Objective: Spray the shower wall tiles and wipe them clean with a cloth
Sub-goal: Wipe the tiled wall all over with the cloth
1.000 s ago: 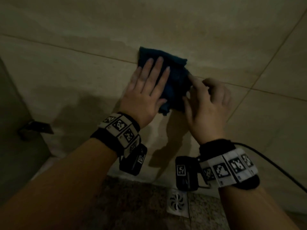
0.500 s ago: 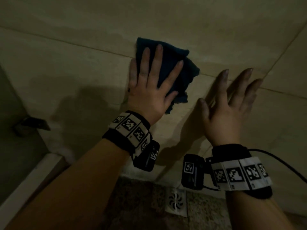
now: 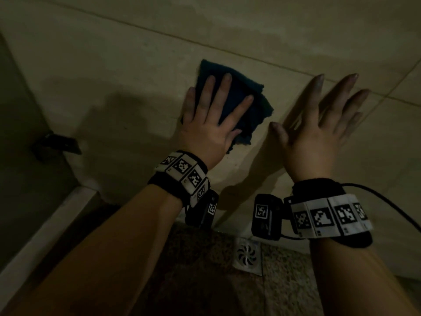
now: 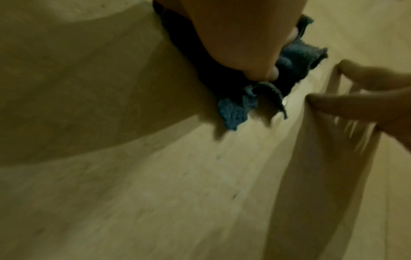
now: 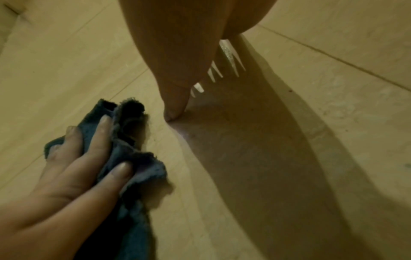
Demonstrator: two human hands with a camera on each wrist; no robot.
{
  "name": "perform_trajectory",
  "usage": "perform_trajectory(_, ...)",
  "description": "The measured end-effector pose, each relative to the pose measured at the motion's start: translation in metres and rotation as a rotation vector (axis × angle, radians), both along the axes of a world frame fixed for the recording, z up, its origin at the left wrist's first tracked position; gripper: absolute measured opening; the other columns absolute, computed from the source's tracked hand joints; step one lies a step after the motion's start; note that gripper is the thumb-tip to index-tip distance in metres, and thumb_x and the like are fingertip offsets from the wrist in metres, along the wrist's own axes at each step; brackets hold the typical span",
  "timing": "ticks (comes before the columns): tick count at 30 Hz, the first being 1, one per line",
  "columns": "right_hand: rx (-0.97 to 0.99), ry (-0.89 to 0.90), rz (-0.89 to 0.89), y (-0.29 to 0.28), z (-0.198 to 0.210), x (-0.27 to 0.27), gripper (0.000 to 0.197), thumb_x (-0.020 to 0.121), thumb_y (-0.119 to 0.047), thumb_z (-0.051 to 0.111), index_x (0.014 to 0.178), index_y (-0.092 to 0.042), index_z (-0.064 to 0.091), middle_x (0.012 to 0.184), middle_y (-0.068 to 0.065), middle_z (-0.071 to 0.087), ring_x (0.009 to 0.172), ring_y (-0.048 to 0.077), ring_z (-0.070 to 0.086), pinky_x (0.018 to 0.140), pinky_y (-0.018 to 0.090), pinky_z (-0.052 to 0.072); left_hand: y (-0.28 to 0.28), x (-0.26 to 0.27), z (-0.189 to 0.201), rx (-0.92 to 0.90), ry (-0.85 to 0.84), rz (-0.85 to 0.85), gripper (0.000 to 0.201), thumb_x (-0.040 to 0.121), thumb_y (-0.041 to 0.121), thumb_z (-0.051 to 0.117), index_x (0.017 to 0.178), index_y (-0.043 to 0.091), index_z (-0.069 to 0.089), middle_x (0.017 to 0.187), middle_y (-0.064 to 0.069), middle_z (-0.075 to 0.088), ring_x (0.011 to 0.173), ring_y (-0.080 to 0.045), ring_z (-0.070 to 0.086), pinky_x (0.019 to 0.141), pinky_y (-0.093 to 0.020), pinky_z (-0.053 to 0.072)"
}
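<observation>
Cloth point(image 3: 237, 103): dark blue, crumpled, frayed edges, flat against beige wall tiles point(image 3: 118, 71). Left hand point(image 3: 211, 126) presses cloth to wall, fingers straight and spread over it. Right hand point(image 3: 319, 128) just right of cloth, fingers splayed, holding nothing, thumb tip on tile. Grout line runs above cloth. Below cloth, speckled floor point(image 3: 193, 258) with square metal drain point(image 3: 247, 256). Dark bracket point(image 3: 57, 145) well left of cloth.
</observation>
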State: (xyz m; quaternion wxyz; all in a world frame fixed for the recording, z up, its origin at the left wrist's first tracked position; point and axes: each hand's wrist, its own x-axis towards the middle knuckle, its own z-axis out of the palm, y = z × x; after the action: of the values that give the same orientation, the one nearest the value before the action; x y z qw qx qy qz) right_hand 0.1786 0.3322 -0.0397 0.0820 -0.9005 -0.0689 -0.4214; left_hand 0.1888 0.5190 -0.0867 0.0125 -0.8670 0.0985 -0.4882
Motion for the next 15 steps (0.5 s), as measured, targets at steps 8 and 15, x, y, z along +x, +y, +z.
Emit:
perform_trajectory(8,0.02,-0.003,0.037,0.004,-0.004,0.001,0.088,0.085,-0.045,0.06,0.15,-0.011,0.013,0.15,0.036,0.004,0.135,0.057,-0.001,0.11,0.062,0.005,0.0,0.001,0.02,-0.021,-0.013,0.008,0.062,0.092,0.046,0.04,0.147,0.03,0.016,0.149,-0.014,0.006,0.138,-0.036,0.007,0.113,-0.056,0.003)
perform_trajectory(15,0.033,-0.023,0.033,0.015,-0.011,-0.001,0.076,0.09,-0.041,0.055,0.149,-0.01,0.017,0.15,0.036,0.006,0.136,0.056,0.001,0.111,0.061,0.007,0.0,-0.001,0.035,-0.054,-0.036,0.032,0.061,0.092,0.044,0.041,0.147,0.03,0.017,0.152,-0.02,0.026,0.137,-0.036,0.01,0.112,-0.057,0.008)
